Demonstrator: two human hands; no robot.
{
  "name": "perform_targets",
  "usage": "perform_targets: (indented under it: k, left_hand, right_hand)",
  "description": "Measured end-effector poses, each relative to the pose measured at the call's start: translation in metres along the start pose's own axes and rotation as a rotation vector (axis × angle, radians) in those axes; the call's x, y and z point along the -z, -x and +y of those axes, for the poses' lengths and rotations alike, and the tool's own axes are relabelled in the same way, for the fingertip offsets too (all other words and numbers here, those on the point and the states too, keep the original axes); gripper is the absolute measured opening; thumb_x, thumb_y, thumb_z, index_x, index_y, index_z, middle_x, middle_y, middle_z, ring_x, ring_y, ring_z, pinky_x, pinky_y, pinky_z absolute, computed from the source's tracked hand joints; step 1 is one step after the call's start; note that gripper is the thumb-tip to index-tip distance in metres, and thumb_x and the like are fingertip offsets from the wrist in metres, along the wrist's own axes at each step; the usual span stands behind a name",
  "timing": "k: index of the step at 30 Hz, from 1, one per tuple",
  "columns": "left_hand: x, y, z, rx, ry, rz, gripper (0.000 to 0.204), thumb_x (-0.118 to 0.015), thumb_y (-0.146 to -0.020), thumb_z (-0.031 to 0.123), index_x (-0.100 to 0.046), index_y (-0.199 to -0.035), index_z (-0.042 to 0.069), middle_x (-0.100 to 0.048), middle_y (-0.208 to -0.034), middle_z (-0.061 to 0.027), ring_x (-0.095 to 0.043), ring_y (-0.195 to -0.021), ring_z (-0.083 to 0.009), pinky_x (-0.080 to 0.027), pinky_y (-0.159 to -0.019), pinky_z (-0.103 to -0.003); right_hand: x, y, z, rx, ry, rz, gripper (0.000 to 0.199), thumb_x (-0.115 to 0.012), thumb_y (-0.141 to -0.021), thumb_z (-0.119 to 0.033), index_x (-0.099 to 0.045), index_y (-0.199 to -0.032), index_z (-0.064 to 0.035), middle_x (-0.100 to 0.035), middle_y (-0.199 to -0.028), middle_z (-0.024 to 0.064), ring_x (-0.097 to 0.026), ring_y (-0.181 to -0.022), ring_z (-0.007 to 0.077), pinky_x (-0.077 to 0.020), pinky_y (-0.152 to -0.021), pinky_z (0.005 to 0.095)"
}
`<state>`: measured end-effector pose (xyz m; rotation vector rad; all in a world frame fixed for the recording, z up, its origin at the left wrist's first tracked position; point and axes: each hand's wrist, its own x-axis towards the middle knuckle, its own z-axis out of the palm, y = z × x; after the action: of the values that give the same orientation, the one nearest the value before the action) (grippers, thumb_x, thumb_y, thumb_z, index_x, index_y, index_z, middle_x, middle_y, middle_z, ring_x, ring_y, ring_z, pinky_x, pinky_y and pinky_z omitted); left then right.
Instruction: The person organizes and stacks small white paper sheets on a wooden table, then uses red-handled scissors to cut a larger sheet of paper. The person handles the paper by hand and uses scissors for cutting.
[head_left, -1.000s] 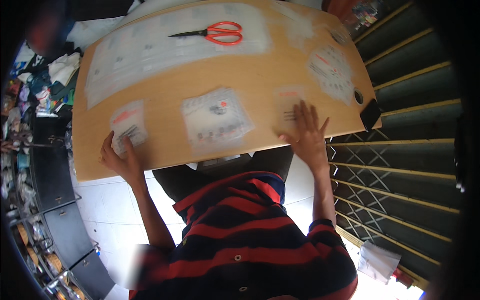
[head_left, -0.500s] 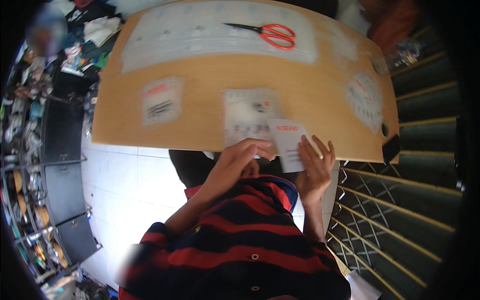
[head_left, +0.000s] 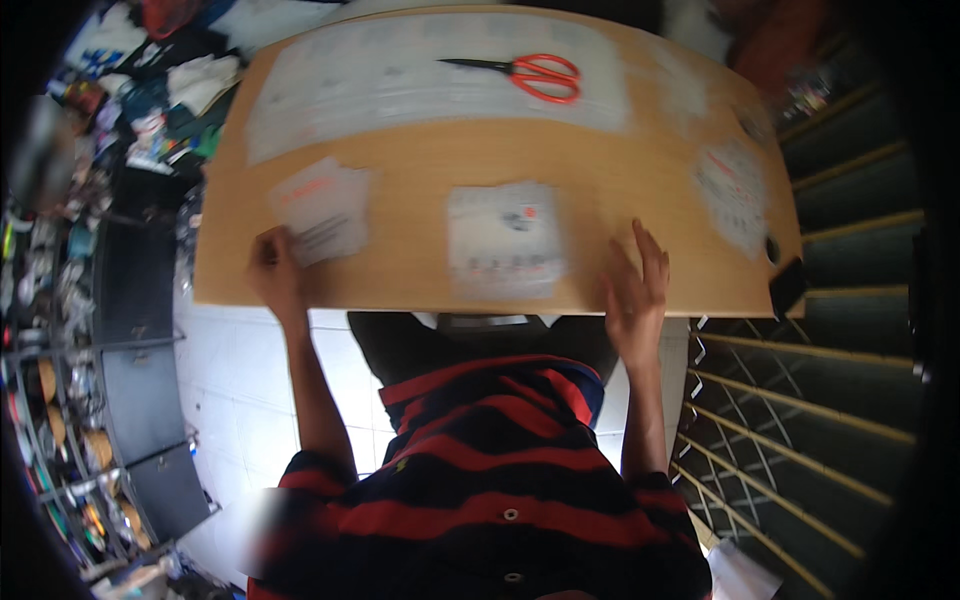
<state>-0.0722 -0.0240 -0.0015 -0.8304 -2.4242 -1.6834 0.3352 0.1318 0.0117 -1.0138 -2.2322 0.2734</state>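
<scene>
Broadest of all, a smooth, pale-brown wooden table, bowed at its far rim by the lens. Along its far side, a long spread of milky, translucent sheeting, apparently thin plastic: looks limp, slick and prone to creasing. By the middle of the front edge, a squarish middle stack of printed, whitish packets with uneven, overlapping edges; should weigh next to nothing, slide apart easily and bend under a push, so best squared up from two opposite sides. Well to its left, a left pile of whitish rectangles with red and dark print, fanned askew: seems light and perhaps stiffer, safest to take by an edge between thumb and fingertips. Toward the far right, a looser right-hand group of printed pieces, overlapping. On the sheeting, scissors with slim dark blades and rounded orange-red loops, hard by the look. Beside the near left side of the left pile, the left hand, fingers curled; cannot tell whether pinching a piece. Right of the middle stack, the right hand, blurred, fingers loosely extended, apparently holding nothing. Smallest, at the near right corner, a dark flat object, roughly rectangular.
</scene>
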Motion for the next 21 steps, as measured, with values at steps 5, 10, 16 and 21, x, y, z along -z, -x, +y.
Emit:
perform_targets:
  k: [5, 10, 16, 21]
  left_hand:
    - [-0.005, -0.009, -0.022, -0.033, -0.283, 0.051, 0.027, -0.064, -0.093, 0.025, -0.069, -0.097, -0.001, -0.064, -0.077, -0.0072, -0.058, -0.070, -0.0155, -0.048, -0.067, -0.030]
    - [-0.012, -0.007, -0.018, -0.138, -0.300, 0.135, 0.036, -0.065, -0.092, 0.030, -0.065, -0.112, 0.001, -0.055, -0.098, -0.0115, -0.051, -0.084, -0.0214, -0.045, -0.073, -0.034]
    - [-0.008, -0.006, -0.015, -0.107, -0.353, 0.093, 0.038, -0.064, -0.093, 0.031, -0.063, -0.116, 0.002, -0.052, -0.101, -0.0122, -0.050, -0.087, -0.0226, -0.043, -0.077, -0.035]
    - [-0.007, -0.006, -0.020, -0.168, -0.343, 0.100, 0.034, -0.064, -0.093, 0.028, -0.064, -0.115, 0.002, -0.053, -0.100, -0.0110, -0.049, -0.084, -0.0214, -0.042, -0.074, -0.034]
  right_hand:
    - [0.024, -0.026, 0.097, -0.136, 0.300, 0.059, 0.051, -0.072, -0.081, -0.016, -0.057, -0.129, -0.0059, -0.044, -0.145, 0.0163, -0.043, -0.131, 0.0360, -0.0307, -0.108, 0.0569]
    - [0.039, -0.038, 0.154, -0.356, 0.607, 0.037, 0.051, -0.069, -0.087, -0.029, -0.057, -0.130, -0.0050, -0.047, -0.144, 0.0169, -0.045, -0.129, 0.0382, -0.0309, -0.107, 0.0600]
    - [0.035, -0.042, 0.159, -0.446, 0.558, 0.041, 0.051, -0.070, -0.084, -0.031, -0.059, -0.126, -0.0053, -0.060, -0.125, 0.0150, -0.052, -0.121, 0.0332, -0.0335, -0.104, 0.0586]
    - [0.035, -0.048, 0.148, -0.390, 0.562, 0.067, 0.035, -0.070, -0.083, -0.023, -0.067, -0.113, -0.0036, -0.067, -0.107, 0.0129, -0.058, -0.106, 0.0310, -0.0394, -0.094, 0.0488]
